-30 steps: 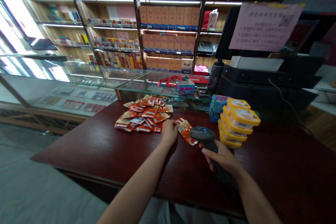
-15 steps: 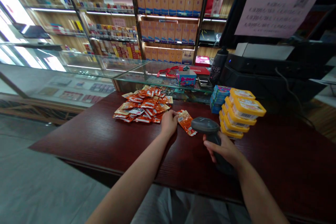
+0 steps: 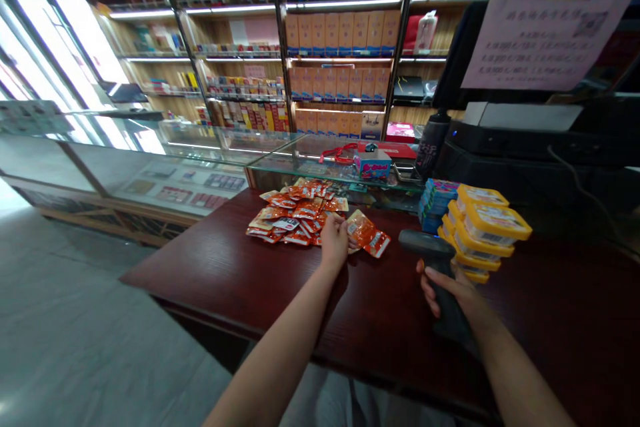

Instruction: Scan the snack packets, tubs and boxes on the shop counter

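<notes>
My left hand (image 3: pixel 334 239) is closed, its fingertips pinching the edge of an orange snack packet (image 3: pixel 361 227). A second orange packet (image 3: pixel 379 244) lies partly under that one on the dark wooden counter (image 3: pixel 220 267). To the left of my fingers is a loose pile of similar orange packets (image 3: pixel 287 213), one showing a white label with dark print. My right hand (image 3: pixel 463 293) is wrapped round the handle of a dark grey barcode scanner (image 3: pixel 427 243), whose head points left toward the packets.
Yellow-lidded plastic tubs (image 3: pixel 493 220) are stacked right of the scanner, beside a stack of blue packs (image 3: pixel 437 203). Behind stands a glass display case (image 3: pixel 280 150) with a small blue box (image 3: pixel 375 163) on it. A black bottle (image 3: pixel 433 143) stands near the monitor (image 3: pixel 463 47).
My view has tilted up and turned left. My left hand now holds a packet over the one lying on the counter. The scanner has moved a little away from the packets.
</notes>
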The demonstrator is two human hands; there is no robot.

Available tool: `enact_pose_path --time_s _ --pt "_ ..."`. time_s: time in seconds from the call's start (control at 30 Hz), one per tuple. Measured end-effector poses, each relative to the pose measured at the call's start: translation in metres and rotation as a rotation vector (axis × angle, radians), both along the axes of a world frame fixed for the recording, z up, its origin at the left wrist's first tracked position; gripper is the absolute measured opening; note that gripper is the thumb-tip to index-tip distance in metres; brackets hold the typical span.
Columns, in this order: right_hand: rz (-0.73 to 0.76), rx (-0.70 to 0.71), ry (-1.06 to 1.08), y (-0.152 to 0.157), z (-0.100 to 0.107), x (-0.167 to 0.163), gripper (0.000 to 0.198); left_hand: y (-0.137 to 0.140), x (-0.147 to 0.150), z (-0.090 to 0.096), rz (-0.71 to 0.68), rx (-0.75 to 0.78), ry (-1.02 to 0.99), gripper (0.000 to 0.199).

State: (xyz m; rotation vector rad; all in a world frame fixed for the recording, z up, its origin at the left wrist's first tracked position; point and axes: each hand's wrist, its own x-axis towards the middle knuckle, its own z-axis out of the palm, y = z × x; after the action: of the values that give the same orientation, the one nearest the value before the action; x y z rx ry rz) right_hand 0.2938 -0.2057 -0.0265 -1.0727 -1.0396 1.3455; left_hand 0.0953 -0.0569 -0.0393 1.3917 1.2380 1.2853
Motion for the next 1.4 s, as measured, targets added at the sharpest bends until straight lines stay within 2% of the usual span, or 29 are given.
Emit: enact_pose_path --time_s 0.1,0.23,0.3,0.43,0.6,0.7,0.8,0.9,0.97,1.03,1.1,1.2,1.27,1.4 --pt "0.000 -0.011 -0.004 0.002 -0.003 0.000 0.035 0.013 -0.030 0.015 0.164 -0.042 -0.179 0.013" --pt "0.022 0.001 -0.022 0.004 -0.007 0.000 0.037 0.031 -0.086 0.034 0.426 0.006 -0.391 0.017" --pt "0.032 0.002 -0.027 0.005 -0.009 -0.001 0.038 0.038 -0.108 0.040 0.508 0.007 -0.466 0.017" --pt "0.032 0.005 -0.030 0.005 -0.010 -0.001 0.037 0.046 -0.130 0.043 0.557 -0.002 -0.469 0.012" --pt "0.005 -0.009 -0.043 0.005 -0.010 -0.001 0.039 0.053 -0.130 0.035 0.501 0.032 -0.459 0.012" --pt "0.018 -0.014 -0.041 0.005 -0.010 0.000 0.039 0.053 -0.134 0.026 0.491 0.015 -0.273 0.015" --pt "0.020 -0.019 -0.041 0.005 -0.010 0.000 0.041 0.047 -0.140 0.023 0.572 0.046 0.071 0.015" --pt "0.012 -0.014 -0.032 0.004 -0.009 0.000 0.043 0.033 -0.136 0.029 0.702 0.132 0.371 0.020" --pt "0.005 -0.009 -0.027 0.003 -0.007 -0.001 0.044 0.022 -0.122 0.035 0.764 0.235 0.496 0.026" --pt "0.004 -0.010 -0.022 0.002 -0.005 -0.001 0.045 0.011 -0.098 0.039 0.686 0.377 0.597 0.024" --pt "0.005 -0.013 -0.019 0.002 -0.004 -0.001 0.046 0.003 -0.068 0.038 0.441 0.462 0.702 0.018" --pt "-0.002 -0.026 -0.024 0.003 -0.004 -0.001 0.047 -0.003 -0.022 0.029 0.060 0.431 0.890 0.015" --pt "-0.006 -0.031 -0.030 0.004 -0.005 -0.001 0.047 -0.005 0.000 0.021 0.008 0.347 1.038 0.018" --pt "0.003 -0.032 -0.024 0.006 -0.004 -0.001 0.047 -0.003 0.017 0.012 0.054 0.186 1.166 0.027"
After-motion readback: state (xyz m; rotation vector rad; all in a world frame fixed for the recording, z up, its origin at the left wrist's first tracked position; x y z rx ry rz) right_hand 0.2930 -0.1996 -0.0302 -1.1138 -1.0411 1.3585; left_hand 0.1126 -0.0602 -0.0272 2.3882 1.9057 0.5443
